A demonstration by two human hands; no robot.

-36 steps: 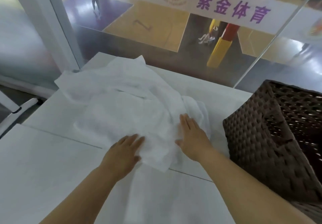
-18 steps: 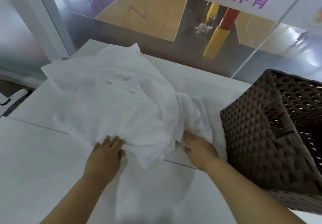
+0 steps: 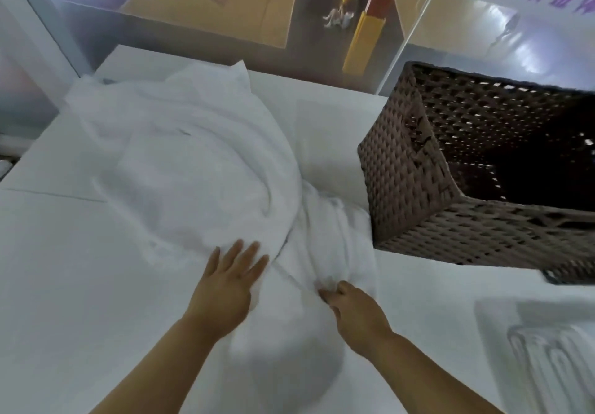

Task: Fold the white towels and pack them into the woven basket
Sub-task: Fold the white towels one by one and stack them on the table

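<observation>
A heap of crumpled white towels (image 3: 193, 169) lies across the middle of the white table (image 3: 64, 268). My left hand (image 3: 228, 281) rests flat on the near edge of the big towel, fingers straight and spread. My right hand (image 3: 351, 307) pinches a bunched white towel (image 3: 335, 239) that lies between the heap and the basket, its fingers curled into the cloth. The dark brown woven basket (image 3: 405, 172) stands at the right, its open top toward me and its inside dark.
A glass wall (image 3: 225, 11) rises right behind the table's far edge, with a white frame post (image 3: 42, 24) at the left. A folded white cloth (image 3: 553, 359) lies at the table's near right corner.
Both hands have drawn back toward me along the towels. My right hand went from lying flat to pinching the bunched towel. My view swung right, so more of the basket shows.
</observation>
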